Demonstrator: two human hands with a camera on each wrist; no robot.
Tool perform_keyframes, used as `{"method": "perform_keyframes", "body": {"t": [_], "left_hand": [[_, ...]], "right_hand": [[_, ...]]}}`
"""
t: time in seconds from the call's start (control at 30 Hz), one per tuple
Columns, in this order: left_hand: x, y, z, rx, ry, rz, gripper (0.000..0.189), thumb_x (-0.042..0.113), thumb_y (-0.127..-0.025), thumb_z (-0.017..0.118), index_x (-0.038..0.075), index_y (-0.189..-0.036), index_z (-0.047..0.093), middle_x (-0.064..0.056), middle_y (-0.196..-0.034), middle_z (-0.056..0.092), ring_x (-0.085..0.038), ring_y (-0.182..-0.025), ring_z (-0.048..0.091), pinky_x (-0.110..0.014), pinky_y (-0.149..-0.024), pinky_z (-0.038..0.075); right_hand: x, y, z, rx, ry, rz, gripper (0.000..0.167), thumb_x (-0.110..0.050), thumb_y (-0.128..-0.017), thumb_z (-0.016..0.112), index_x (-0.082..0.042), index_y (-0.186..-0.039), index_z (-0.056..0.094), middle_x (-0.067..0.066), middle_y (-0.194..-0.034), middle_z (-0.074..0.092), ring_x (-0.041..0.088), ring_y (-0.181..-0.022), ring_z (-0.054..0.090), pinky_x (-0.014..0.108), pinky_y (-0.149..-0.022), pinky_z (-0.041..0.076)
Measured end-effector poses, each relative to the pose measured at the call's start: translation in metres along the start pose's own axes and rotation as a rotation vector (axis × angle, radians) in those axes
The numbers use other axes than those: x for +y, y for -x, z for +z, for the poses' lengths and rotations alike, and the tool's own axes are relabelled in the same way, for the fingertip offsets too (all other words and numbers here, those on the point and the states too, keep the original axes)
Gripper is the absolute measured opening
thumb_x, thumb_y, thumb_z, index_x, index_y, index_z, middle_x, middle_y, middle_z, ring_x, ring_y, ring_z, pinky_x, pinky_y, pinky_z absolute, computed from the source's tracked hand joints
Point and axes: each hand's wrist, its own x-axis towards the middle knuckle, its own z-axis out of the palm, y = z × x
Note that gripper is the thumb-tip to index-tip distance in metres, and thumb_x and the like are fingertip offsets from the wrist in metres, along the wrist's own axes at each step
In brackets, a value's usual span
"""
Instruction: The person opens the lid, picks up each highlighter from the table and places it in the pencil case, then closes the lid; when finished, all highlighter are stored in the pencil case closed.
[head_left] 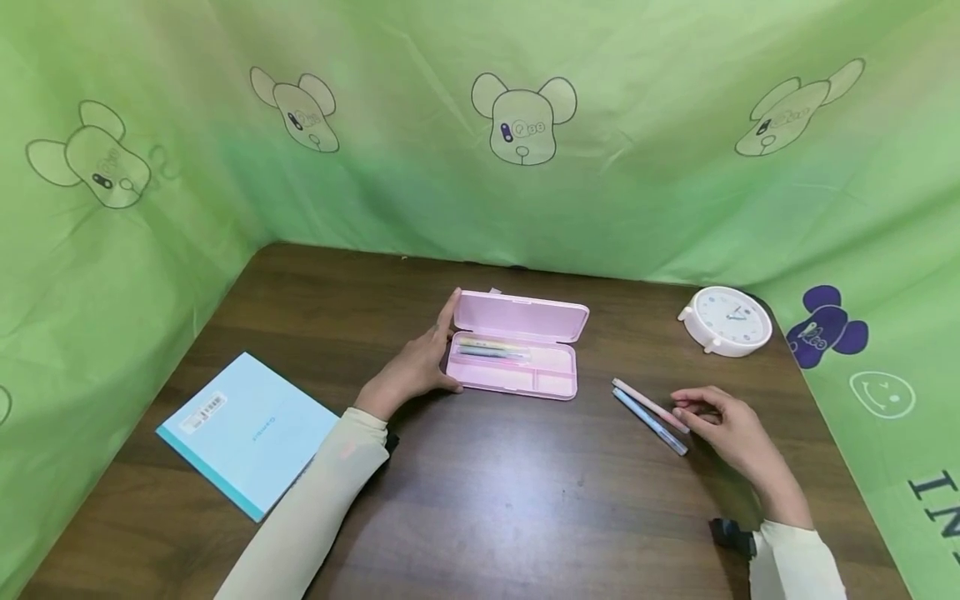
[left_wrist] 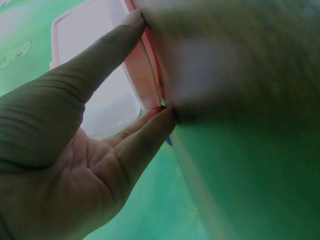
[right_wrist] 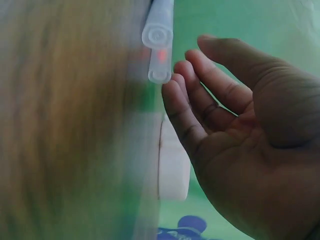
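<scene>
A pink pencil case (head_left: 555, 358) lies with its lid raised, several pens (head_left: 491, 350) in its long compartment. My left hand (head_left: 408, 367) holds the case's left end, thumb at the front corner and fingers against the lid's side. In the left wrist view, the thumb and fingers of this hand (left_wrist: 65, 145) bracket the pink case (left_wrist: 107, 65). To the right of the case, a pink pen (head_left: 648, 404) and a blue pen (head_left: 648, 422) lie side by side. My right hand (head_left: 723, 425) hovers at the pink pen's near end, fingers loosely bent with nothing between them.
A white alarm clock (head_left: 727, 321) stands at the table's back right corner. On the left lies a light blue notebook (head_left: 251, 433), partly behind my left sleeve. Green printed cloth (head_left: 420, 192) hangs around the brown table (head_left: 487, 500).
</scene>
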Motion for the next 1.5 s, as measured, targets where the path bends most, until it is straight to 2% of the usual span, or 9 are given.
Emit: {"method": "perform_keyframes", "body": {"t": [0.2,0.43,0.53,0.67,0.83,1.0,1.2,1.5], "left_hand": [[0.000,0.000,-0.003,-0.001,-0.026,-0.002,0.151,0.009,-0.079,0.099,0.026,-0.171,-0.019,-0.029,-0.155,0.053,-0.043,-0.134,0.061,-0.058,-0.110,0.049],[-0.001,-0.001,-0.002,0.007,-0.012,0.009,0.151,0.006,-0.079,0.099,0.026,-0.171,-0.019,-0.031,-0.155,0.053,-0.043,-0.135,0.060,-0.059,-0.111,0.048],[-0.005,-0.003,0.000,0.023,-0.018,0.031,0.154,0.008,-0.079,0.100,0.031,-0.171,-0.022,-0.032,-0.153,0.054,-0.042,-0.134,0.060,-0.058,-0.109,0.049],[-0.005,-0.003,0.001,0.020,-0.011,0.029,0.154,0.009,-0.079,0.100,0.032,-0.170,-0.022,-0.032,-0.156,0.051,-0.042,-0.136,0.059,-0.058,-0.110,0.049],[0.000,-0.002,0.000,0.001,0.001,-0.002,0.152,0.006,-0.079,0.099,0.026,-0.171,-0.020,-0.031,-0.162,0.045,-0.041,-0.140,0.057,-0.058,-0.113,0.047],[-0.001,-0.004,0.001,0.003,-0.016,-0.003,0.152,0.007,-0.078,0.100,0.026,-0.171,-0.019,-0.030,-0.158,0.050,-0.041,-0.138,0.059,-0.057,-0.112,0.048],[0.000,-0.004,0.001,-0.003,-0.016,-0.008,0.152,0.007,-0.079,0.099,0.027,-0.171,-0.019,-0.030,-0.159,0.049,-0.042,-0.138,0.058,-0.058,-0.113,0.047],[0.001,-0.002,0.001,0.002,-0.011,-0.020,0.152,0.007,-0.079,0.099,0.027,-0.171,-0.020,-0.030,-0.162,0.046,-0.041,-0.140,0.057,-0.058,-0.114,0.046]], "right_hand": [[0.012,0.004,-0.005,-0.083,-0.094,0.008,0.020,0.004,-0.098,0.075,0.010,-0.118,0.074,0.011,-0.101,0.076,-0.005,-0.086,0.064,0.013,-0.073,0.053],[0.016,0.003,-0.004,-0.109,-0.121,0.015,0.021,0.005,-0.099,0.074,0.011,-0.119,0.073,0.013,-0.097,0.074,-0.005,-0.086,0.064,0.014,-0.074,0.054],[0.017,0.002,-0.003,-0.107,-0.129,0.009,0.021,0.009,-0.097,0.073,0.013,-0.118,0.072,0.006,-0.095,0.074,-0.005,-0.085,0.064,0.014,-0.073,0.054],[0.020,0.001,-0.002,-0.099,-0.140,-0.004,0.021,0.013,-0.095,0.073,0.016,-0.116,0.070,-0.003,-0.096,0.073,-0.005,-0.084,0.064,0.012,-0.073,0.053],[0.020,0.002,-0.002,-0.099,-0.138,-0.001,0.021,0.013,-0.095,0.073,0.015,-0.115,0.071,-0.004,-0.096,0.072,-0.005,-0.084,0.063,0.013,-0.073,0.053],[0.017,0.003,-0.004,-0.090,-0.137,-0.001,0.020,0.012,-0.095,0.074,0.014,-0.115,0.071,-0.005,-0.095,0.071,-0.005,-0.084,0.063,0.013,-0.073,0.054],[0.015,0.005,-0.003,-0.095,-0.100,-0.017,0.018,0.012,-0.094,0.074,0.010,-0.112,0.073,0.002,-0.094,0.071,-0.004,-0.083,0.062,0.014,-0.072,0.054],[0.013,0.005,-0.002,-0.076,-0.049,-0.047,0.016,0.013,-0.092,0.075,0.006,-0.106,0.076,0.006,-0.091,0.070,-0.005,-0.082,0.061,0.013,-0.071,0.053]]}}
